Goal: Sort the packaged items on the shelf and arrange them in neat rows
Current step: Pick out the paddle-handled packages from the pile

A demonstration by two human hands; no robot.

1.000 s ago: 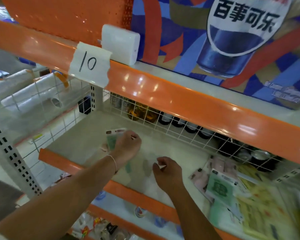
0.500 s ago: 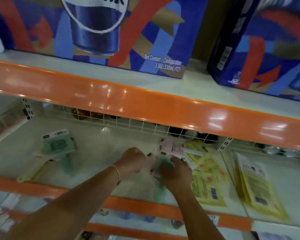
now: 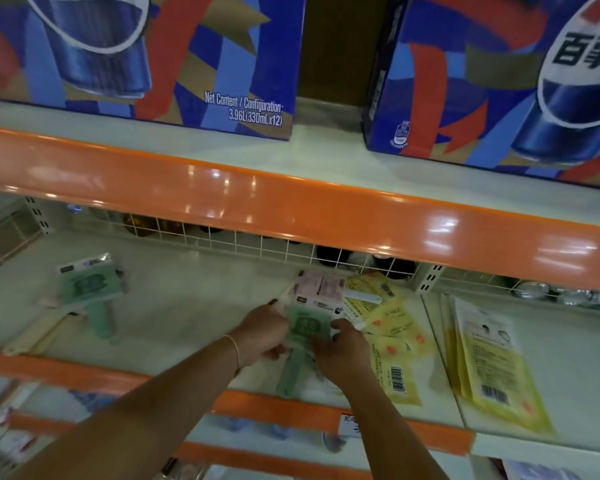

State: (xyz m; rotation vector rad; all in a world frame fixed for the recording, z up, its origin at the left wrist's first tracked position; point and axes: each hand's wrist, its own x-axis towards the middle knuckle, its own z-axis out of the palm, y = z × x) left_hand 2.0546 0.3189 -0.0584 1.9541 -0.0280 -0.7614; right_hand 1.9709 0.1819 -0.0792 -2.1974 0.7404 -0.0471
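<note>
Both hands, left and right, grasping green packet at shelf centre, atop mixed pile. Advice: lift clear of pink packet, lay beside far-left green packets, edges aligned.

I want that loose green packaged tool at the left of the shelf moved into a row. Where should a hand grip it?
Probably the narrow handle of the green packaged tool, which points toward the shelf's front edge; come from the front, fingers across it.
</note>
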